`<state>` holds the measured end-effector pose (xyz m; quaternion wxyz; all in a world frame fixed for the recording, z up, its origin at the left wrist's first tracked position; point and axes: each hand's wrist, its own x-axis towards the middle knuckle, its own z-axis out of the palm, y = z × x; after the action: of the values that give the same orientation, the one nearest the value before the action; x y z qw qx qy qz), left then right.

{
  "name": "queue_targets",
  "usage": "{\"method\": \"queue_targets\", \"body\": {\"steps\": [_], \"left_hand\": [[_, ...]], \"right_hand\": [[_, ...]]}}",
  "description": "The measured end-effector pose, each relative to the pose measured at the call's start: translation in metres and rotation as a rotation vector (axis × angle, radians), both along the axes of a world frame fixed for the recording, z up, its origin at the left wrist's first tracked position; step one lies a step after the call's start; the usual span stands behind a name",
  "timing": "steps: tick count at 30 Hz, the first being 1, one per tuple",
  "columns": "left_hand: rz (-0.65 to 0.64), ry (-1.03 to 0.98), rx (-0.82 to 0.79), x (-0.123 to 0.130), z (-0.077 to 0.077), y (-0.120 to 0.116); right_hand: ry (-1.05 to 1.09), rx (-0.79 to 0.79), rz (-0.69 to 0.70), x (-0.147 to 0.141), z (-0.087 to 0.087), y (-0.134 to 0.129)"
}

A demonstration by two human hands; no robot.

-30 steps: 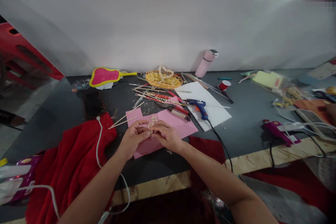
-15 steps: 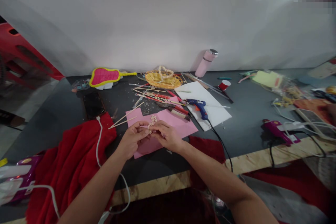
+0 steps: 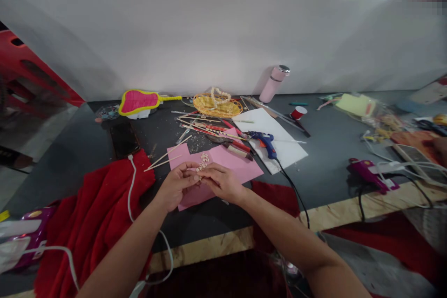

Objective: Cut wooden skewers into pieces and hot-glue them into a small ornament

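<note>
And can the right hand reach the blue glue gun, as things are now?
Probably yes: between the right hand and the blue glue gun lie pink paper and low-lying tools, nothing tall. But that hand seems busy holding the small pale piece.

The left grip (image 3: 177, 187) and right grip (image 3: 226, 182) are bare, ungloved, with slim, jointed fingers; the nails are too small to make out. The left forearm (image 3: 131, 240) and right forearm (image 3: 284, 226) are bare too, smooth, narrow at the wrists and broader toward the elbows. Dark red fabric (image 3: 216, 274) shows between them, too shadowed to tell whether it is clothing.
</note>
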<state>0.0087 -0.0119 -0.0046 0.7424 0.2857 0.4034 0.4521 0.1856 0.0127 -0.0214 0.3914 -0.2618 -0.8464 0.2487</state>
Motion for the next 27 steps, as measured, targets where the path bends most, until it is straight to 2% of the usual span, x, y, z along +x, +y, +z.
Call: {"method": "queue_targets", "body": {"steps": [13,27], "left_hand": [[-0.003,-0.005,-0.011,-0.0004,0.0057,0.0000],[0.028,0.035,0.028,0.0007,0.0035,-0.0006]], "right_hand": [[0.020,-0.025,-0.007,-0.0001,0.0057,0.0003],[-0.013,-0.053,-0.027,0.0007,0.0058,-0.0005]]}}
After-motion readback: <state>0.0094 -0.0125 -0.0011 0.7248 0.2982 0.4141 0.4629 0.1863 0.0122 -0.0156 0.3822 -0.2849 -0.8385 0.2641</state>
